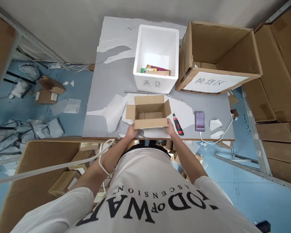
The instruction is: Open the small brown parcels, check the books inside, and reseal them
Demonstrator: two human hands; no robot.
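A small open cardboard box (pixel 150 124) is at the table's front edge, its flaps folded outward and bare cardboard showing inside. My left hand (pixel 131 131) grips its near left corner, and my right hand (pixel 170 128) grips the near right corner. The fingers of both are partly hidden by the box. Just right of my right hand lies a red and black utility knife (pixel 177 125). Behind the small box stands a white foam box (pixel 156 83) with several colourful flat packs (pixel 156 71) at its bottom.
A large cardboard box (pixel 210 84) with a written label stands at the back right of the table (pixel 94 129). A phone (pixel 199 121) with a white cable lies at the right. Below the left edge, a big carton (pixel 13 187) holds smaller boxes. Shelving with cartons (pixel 278 142) is at right.
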